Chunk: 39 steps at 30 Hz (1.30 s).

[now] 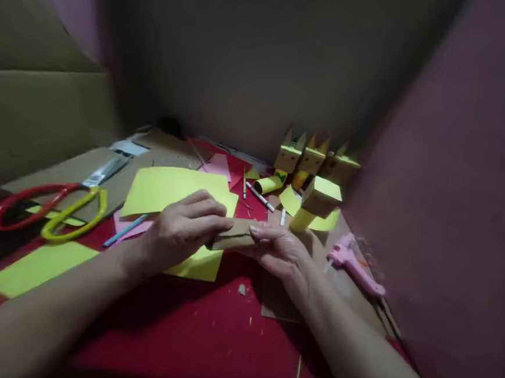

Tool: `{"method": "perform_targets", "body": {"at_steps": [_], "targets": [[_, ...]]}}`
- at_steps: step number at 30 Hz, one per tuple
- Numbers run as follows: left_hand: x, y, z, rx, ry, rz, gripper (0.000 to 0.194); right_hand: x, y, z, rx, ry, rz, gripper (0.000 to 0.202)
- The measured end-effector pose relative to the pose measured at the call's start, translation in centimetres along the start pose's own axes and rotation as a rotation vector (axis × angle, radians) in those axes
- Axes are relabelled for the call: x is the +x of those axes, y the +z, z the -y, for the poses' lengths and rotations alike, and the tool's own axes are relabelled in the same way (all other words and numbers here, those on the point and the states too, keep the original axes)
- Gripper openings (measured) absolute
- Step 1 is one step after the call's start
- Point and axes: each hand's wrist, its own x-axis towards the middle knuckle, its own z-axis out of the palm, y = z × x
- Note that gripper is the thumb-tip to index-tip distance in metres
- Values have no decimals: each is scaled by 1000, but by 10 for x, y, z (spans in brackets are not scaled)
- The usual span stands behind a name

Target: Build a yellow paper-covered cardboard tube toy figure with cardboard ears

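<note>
A person's bare hands work at the centre of the frame over a red-covered bench [206,337]. The left hand [188,225] grips the left end of a small folded piece of brown cardboard [233,237]; the right hand [286,258] pinches its right end, thumb on top. A rough, dark seam runs along the cardboard, and no yellow paper shows on it, so this piece looks to be at an early stage.

Right of centre, towards the back, stand three box-headed figures, left [288,158], middle [312,160] and right [341,167], with pointed ears and yellow tops. They seem the most finished, though the right one is dim. In front of them, a plainer box [322,197] has a yellow top and a yellow support below, but no ears are visible, so it appears only partly made. A yellow paper tube [269,184] lies beside the group.

Behind the left hand is a large yellow sheet [174,188]; another yellow piece [39,268] lies at lower left. That paper looks available for covering or cutting. Large scissors [90,185] with red and yellow handles rest at left, near a blue pen [124,231]. A pink glue gun [355,267] lies at right. A white pen [260,197] and a pencil [245,184] lie behind the hands, and a small scrap [241,290] lies in front.
</note>
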Motion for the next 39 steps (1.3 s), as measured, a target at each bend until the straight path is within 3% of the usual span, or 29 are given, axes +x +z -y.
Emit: {"method": "perform_targets", "body": {"at_steps": [7, 12, 23, 29, 34, 39], "targets": [[-3, -14, -3, -95, -127, -56, 27, -5, 6, 2, -34, -117, 179, 23], [-4, -18, -3, -112, -115, -56, 33, -5, 6, 5, -27, -114, 214, 25], [-4, -20, -4, -130, -153, -51, 32, -5, 8, 3, -44, -202, 74, 26], [-3, -19, -5, -119, -194, -61, 29, -9, 15, 4, -52, -293, 56, 51], [-4, -17, -6, -166, -192, -41, 28, -11, 17, 6, -114, -256, 62, 32], [-6, -16, -6, -222, -168, -23, 30, -12, 17, 8, -130, -242, 29, 28]]}}
